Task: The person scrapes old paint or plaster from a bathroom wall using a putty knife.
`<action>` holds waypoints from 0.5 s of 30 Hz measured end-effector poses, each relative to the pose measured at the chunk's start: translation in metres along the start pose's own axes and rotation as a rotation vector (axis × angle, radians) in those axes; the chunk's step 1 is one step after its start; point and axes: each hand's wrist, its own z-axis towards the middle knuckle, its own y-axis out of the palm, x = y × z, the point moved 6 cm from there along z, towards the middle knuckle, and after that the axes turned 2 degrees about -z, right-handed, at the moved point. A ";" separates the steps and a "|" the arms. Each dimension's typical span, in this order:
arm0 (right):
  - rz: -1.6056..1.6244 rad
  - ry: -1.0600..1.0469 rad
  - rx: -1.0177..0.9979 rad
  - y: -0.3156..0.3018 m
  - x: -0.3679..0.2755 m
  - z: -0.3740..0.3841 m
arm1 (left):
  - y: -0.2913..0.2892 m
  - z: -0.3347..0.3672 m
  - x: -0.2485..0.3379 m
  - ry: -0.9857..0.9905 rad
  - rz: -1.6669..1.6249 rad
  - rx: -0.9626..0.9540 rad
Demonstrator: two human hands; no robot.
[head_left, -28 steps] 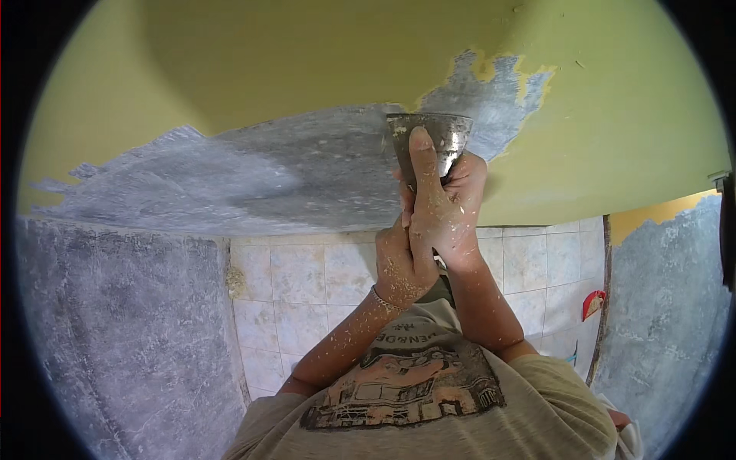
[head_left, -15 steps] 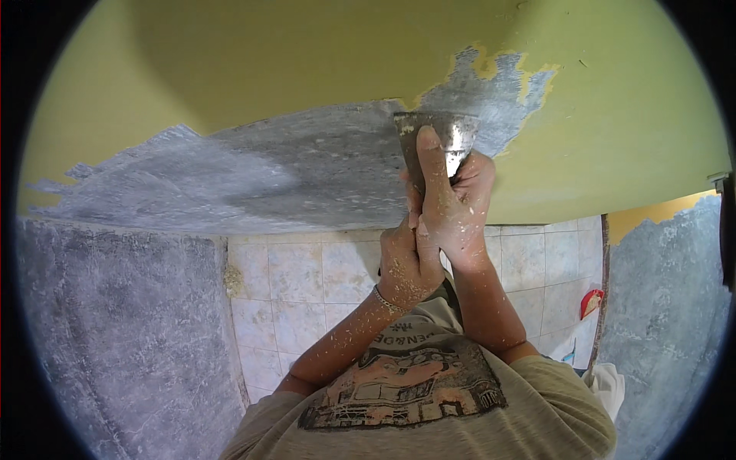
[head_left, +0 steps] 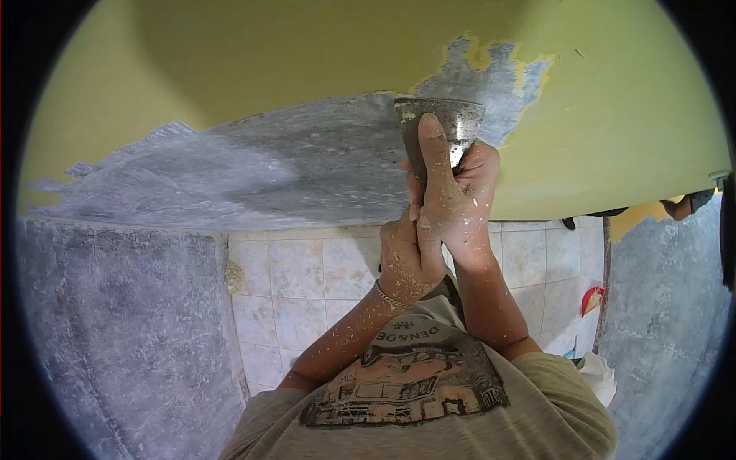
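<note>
A broad metal scraper (head_left: 464,117) stands with its blade edge against the wall, where yellow-green paint (head_left: 291,57) meets a bare grey patch (head_left: 322,149). Wrapped round its handle is my right hand (head_left: 464,203), the thumb laid along the blade. My left hand (head_left: 405,264) is closed just below, pressed against the right; its fingers are partly hidden, and it seems to clasp the lower handle. Pale flakes cling to both hands and forearms.
Grey walls rise at the left (head_left: 130,322) and right (head_left: 667,307). Light floor tiles (head_left: 295,268) lie below, with a red object (head_left: 591,300) and a white bag-like thing (head_left: 599,377) at the right. Part of another person (head_left: 681,207) shows at the right edge.
The scraper and both my hands have shifted slightly upward in the picture, still at the paint's edge. Part of another person has come into view at the right.
</note>
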 end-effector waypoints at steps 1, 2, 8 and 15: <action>0.002 -0.001 -0.003 0.000 -0.003 0.000 | -0.001 0.001 0.001 0.026 0.051 0.015; 0.030 0.019 -0.016 0.002 -0.007 0.000 | -0.002 0.002 0.002 0.027 0.053 0.017; 0.018 0.049 -0.021 0.005 -0.009 0.001 | -0.002 0.001 0.004 0.066 0.053 0.001; 0.010 0.009 -0.053 0.007 -0.014 0.002 | -0.006 0.001 0.002 -0.024 0.028 -0.030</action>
